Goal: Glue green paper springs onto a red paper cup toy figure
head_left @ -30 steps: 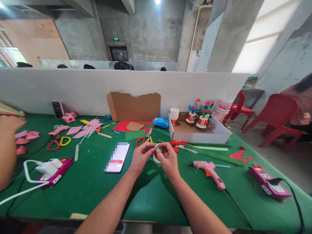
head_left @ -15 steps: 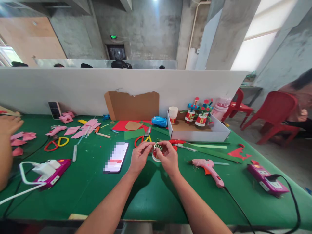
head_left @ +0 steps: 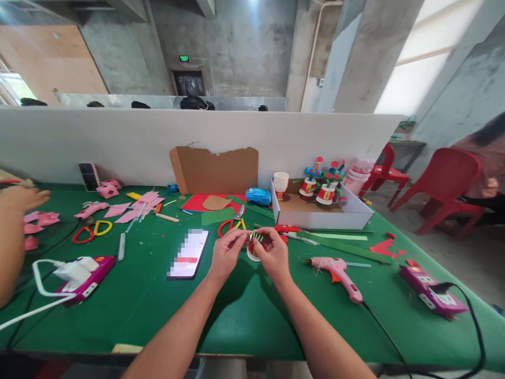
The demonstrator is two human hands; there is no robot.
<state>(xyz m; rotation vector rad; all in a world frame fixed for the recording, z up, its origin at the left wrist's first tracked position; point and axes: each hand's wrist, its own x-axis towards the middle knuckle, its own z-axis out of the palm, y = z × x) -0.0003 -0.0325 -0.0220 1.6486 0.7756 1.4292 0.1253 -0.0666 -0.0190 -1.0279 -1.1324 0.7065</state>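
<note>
A green-covered worktable runs along a low white partition in a bare concrete hall. Behind it, a grey concrete wall holds a dark doorway under a lit green exit sign. Thick concrete columns stand at right beside bright, shaded windows. 2 red plastic chairs sit on the grey floor. A ceiling lamp glares overhead.
</note>
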